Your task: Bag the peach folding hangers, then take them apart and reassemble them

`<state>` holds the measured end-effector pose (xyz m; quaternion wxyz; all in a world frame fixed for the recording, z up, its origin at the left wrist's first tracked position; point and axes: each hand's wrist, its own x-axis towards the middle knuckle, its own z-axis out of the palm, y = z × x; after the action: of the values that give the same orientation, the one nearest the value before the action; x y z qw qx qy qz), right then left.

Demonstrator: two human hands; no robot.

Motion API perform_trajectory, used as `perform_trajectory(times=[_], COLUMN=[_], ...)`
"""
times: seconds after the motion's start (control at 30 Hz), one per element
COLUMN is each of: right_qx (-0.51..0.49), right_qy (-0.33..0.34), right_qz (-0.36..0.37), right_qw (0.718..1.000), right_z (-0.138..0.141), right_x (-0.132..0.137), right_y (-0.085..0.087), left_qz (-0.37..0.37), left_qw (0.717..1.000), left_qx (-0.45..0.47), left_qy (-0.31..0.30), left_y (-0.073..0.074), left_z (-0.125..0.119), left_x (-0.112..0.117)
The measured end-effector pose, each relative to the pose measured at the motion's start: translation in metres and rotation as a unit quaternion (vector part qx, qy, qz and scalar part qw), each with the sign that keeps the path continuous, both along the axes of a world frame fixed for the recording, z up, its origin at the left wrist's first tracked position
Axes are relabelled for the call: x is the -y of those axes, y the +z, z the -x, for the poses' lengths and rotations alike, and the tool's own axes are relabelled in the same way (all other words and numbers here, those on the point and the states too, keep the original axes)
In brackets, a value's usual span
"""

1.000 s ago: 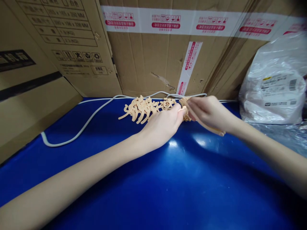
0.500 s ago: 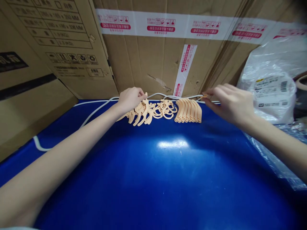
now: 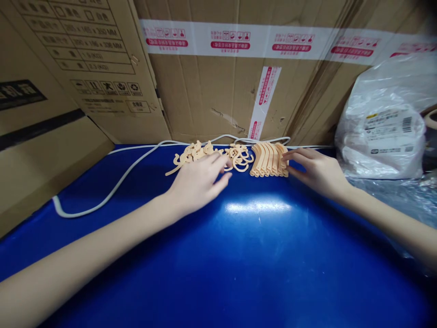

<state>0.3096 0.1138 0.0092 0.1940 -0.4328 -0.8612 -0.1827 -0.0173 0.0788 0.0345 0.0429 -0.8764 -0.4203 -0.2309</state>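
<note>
My left hand (image 3: 201,182), fingers apart and holding nothing, hovers in front of a loose pile of flat peach-coloured curved pieces (image 3: 194,152) and hides part of it. Thin hook-shaped pieces (image 3: 239,157) lie tangled just beyond its fingertips. To their right, several matching curved strips (image 3: 266,159) with small holes at the ends are lined up side by side. My right hand (image 3: 314,171) is at the right end of this row, thumb and fingers closed around the last curved strip (image 3: 283,152).
A white cable (image 3: 119,182) loops along the back and left of the blue tabletop (image 3: 239,264). Cardboard boxes (image 3: 205,91) stand behind and at the left. A white plastic-wrapped package (image 3: 382,132) sits at the back right, with clear plastic wrap beside it.
My left hand has let go of a piece in the pile and moved right and nearer. My right hand has come down and left to the row's end with a piece.
</note>
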Motion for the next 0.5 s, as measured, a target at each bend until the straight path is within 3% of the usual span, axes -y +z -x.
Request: perform_trajectory(times=[0.2, 0.5], right_qx=[-0.083, -0.1], right_qy=[0.048, 0.059], right_qz=[0.078, 0.108], right_qw=[0.992, 0.987], right_z=[-0.004, -0.004], right_x=[-0.003, -0.003], right_y=[-0.008, -0.011], left_qz=[0.037, 0.051], left_qw=[0.996, 0.994], left_qx=[0.008, 0.015], left_qy=[-0.085, -0.096], left_y=[-0.014, -0.027], left_z=[0.001, 0.006], left_x=[0.037, 0.04])
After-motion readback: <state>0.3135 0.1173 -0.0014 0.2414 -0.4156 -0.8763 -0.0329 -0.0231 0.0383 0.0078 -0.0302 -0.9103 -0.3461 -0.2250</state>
